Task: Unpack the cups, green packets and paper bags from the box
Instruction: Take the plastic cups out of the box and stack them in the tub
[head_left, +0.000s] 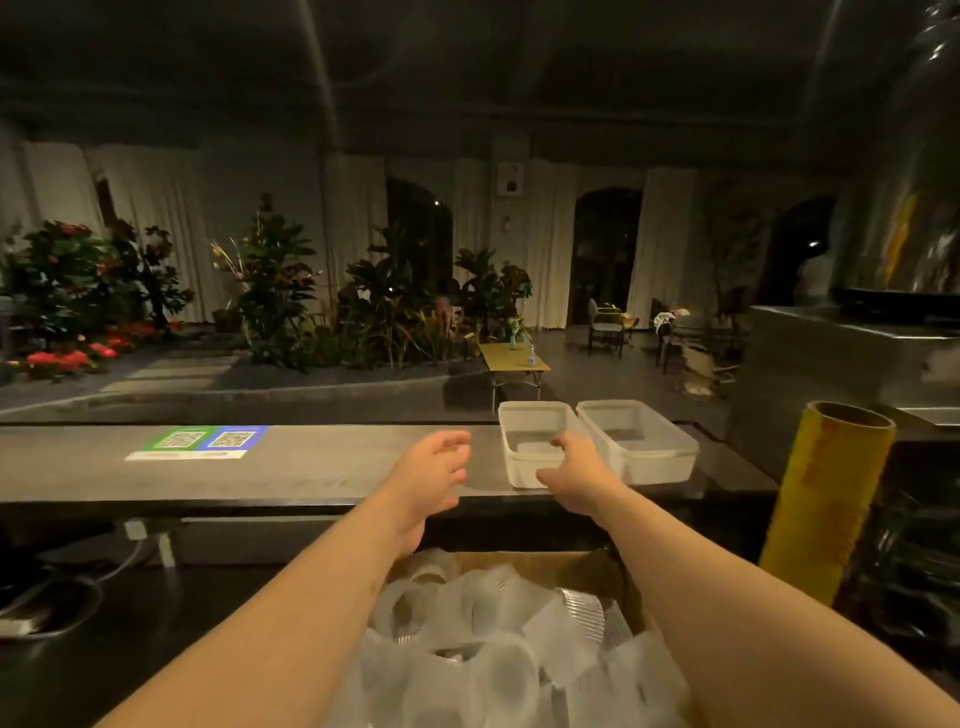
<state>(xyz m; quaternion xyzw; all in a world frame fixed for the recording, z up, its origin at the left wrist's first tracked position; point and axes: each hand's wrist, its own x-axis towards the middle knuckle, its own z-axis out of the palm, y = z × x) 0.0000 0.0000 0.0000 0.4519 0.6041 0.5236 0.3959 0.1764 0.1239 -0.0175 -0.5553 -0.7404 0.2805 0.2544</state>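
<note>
A brown cardboard box (550, 566) stands right below me, filled with several clear plastic cups (483, 639) in sleeves. No green packets or paper bags show. Both my arms stretch forward over the box to the grey counter (311, 467). My left hand (431, 478) hovers above the counter's near edge, fingers spread and empty. My right hand (579, 475) is at the near left corner of a white plastic tub (530, 415), fingers apart; I cannot tell if it touches the tub.
A second white tub (639, 439) sits just right of the first. A yellow roll (826, 499) stands upright at the right. QR-code stickers (205, 441) lie on the counter at the left. Cables (78, 587) run under it. Plants and chairs are far behind.
</note>
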